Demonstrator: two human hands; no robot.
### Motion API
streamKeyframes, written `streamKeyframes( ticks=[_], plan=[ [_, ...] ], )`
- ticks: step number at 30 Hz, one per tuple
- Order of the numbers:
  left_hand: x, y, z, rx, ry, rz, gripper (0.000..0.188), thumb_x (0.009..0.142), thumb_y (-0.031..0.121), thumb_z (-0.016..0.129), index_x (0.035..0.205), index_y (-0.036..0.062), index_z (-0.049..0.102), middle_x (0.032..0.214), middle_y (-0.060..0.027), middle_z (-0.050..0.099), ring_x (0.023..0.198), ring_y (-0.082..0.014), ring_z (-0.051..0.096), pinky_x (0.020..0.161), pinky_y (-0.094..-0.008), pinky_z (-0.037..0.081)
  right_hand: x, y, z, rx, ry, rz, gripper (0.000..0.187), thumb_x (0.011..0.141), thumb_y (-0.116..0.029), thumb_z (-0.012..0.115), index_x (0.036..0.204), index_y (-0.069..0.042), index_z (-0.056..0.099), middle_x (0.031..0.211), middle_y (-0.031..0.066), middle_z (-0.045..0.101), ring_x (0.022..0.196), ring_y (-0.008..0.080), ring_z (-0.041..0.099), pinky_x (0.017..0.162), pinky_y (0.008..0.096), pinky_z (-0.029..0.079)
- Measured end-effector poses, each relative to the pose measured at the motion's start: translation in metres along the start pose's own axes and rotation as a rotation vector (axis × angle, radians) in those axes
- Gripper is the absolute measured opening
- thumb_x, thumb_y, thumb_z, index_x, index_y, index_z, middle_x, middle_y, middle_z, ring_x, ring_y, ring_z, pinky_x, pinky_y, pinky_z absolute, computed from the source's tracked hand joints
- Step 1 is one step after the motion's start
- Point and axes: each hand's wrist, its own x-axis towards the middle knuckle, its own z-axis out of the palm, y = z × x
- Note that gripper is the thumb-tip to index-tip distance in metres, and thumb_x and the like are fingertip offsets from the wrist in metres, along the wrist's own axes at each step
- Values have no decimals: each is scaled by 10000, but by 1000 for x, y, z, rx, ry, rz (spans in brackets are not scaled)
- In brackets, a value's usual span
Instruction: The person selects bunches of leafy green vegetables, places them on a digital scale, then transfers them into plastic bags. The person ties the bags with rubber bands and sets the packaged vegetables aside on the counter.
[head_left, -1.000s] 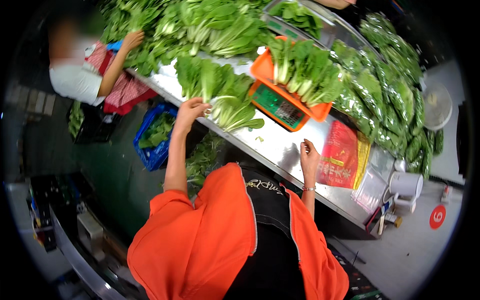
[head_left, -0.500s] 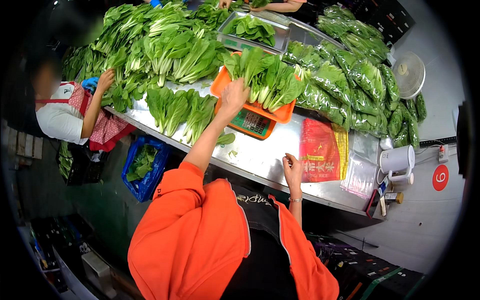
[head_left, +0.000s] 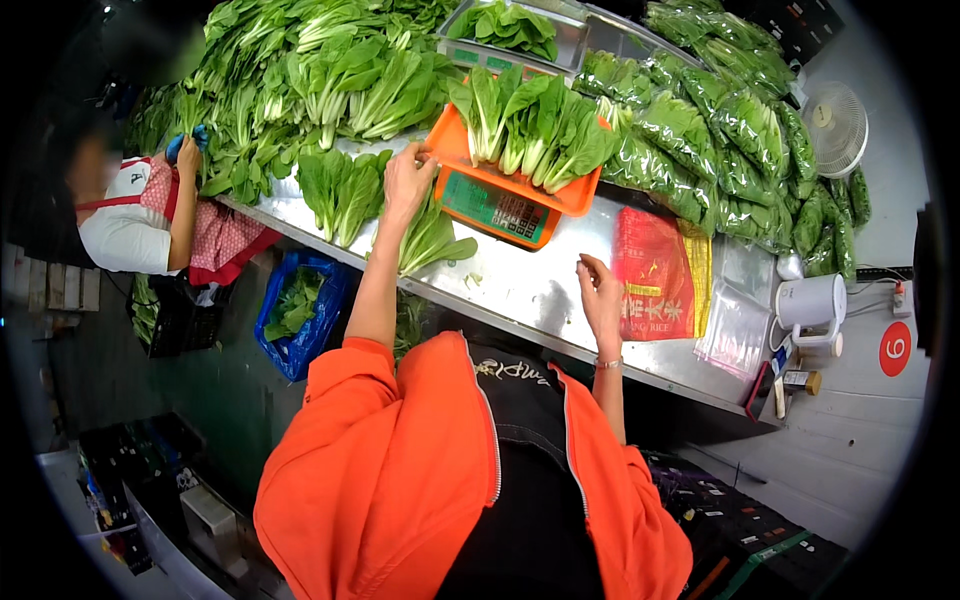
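My left hand (head_left: 407, 180) is just off the left edge of an orange tray (head_left: 455, 140), its fingers loosely apart and nothing seen in them. Leafy green vegetables (head_left: 545, 130) with pale stems lie side by side in the tray, which sits on an orange digital scale (head_left: 495, 215). Below that hand, more loose greens (head_left: 432, 240) rest on the metal table. My right hand (head_left: 600, 297) hovers at the table's near side, left of a red plastic bag (head_left: 652, 270). Its fingers are half bent and apart, holding nothing that shows.
A big heap of loose greens (head_left: 330, 85) covers the far left. Bagged greens (head_left: 700, 150) are piled at the right, by a white fan (head_left: 836, 128). Clear bags (head_left: 735, 340) and a white jug (head_left: 808, 305) are at the right end. A co-worker's hand (head_left: 188, 155) holds greens.
My left hand has let go of the greens in the tray and drawn back left to its edge. The co-worker's hand has shifted left and now holds greens.
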Motion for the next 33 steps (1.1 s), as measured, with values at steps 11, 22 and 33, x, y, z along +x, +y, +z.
streamKeyframes(
  ticks=[11, 22, 33],
  plan=[
    [-5, 10, 33, -19, -26, 85, 288, 742, 176, 685, 978, 23, 624, 870, -123, 645, 805, -302, 625, 713, -394, 485, 94, -92, -22, 129, 30, -358, 236, 887, -143, 587, 1042, 30, 629, 852, 114, 680, 776, 144, 657, 690, 263, 498],
    [0, 11, 49, 48, -22, 127, 249, 759, 209, 680, 935, 47, 614, 847, -102, 619, 787, -267, 611, 690, -377, 477, 179, -166, 62, 102, -149, -672, 179, 826, -109, 605, 958, 2, 656, 847, 141, 673, 725, 230, 661, 676, 301, 510],
    [0, 13, 75, 164, 59, 215, 114, 757, 145, 613, 828, 56, 607, 802, -138, 613, 813, -336, 595, 681, -444, 478, 237, -107, 142, -364, -272, -773, 149, 752, -161, 619, 831, -37, 643, 850, 152, 622, 819, 337, 602, 729, 410, 479]
  ],
)
